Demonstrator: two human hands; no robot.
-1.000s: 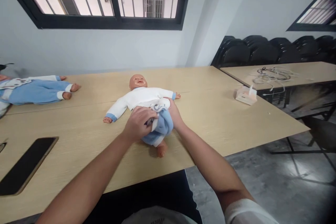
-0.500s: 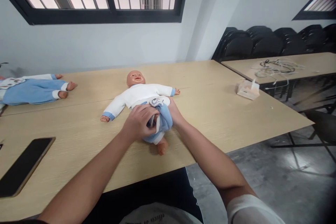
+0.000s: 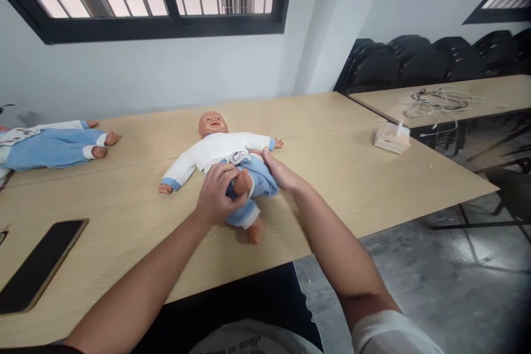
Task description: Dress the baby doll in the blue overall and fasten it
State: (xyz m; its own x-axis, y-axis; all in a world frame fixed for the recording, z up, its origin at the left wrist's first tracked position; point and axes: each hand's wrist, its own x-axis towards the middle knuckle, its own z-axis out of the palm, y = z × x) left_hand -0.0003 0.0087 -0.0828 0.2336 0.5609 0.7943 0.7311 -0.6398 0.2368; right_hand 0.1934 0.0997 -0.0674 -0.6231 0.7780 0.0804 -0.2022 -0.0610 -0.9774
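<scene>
A baby doll (image 3: pixel 213 149) in a white long-sleeved top lies on its back on the table, head away from me and arms spread. Blue trousers (image 3: pixel 260 174) with white cuffs cover its legs. One bare foot (image 3: pixel 243 182) pokes up out of its cuff, and my left hand (image 3: pixel 218 191) is closed around that trouser leg by the ankle. The other foot (image 3: pixel 256 231) points toward me past its cuff. Against the trousers' right side rests my right hand (image 3: pixel 279 170), fingers stretched out and thumb raised; some of its fingers are hidden.
A second doll (image 3: pixel 53 144) in similar clothes lies at the far left. Nearer, a phone (image 3: pixel 41 265) rests on the table (image 3: pixel 332 177). A tissue box (image 3: pixel 392 138) stands at the right, with coiled cables (image 3: pixel 440 102) on another table. Stacked black chairs (image 3: pixel 375 66) are behind.
The doll's foot has come into view out of the trouser cuff by my left hand. My right hand has slid off the bunched leg to its right side, and the fabric lies flatter.
</scene>
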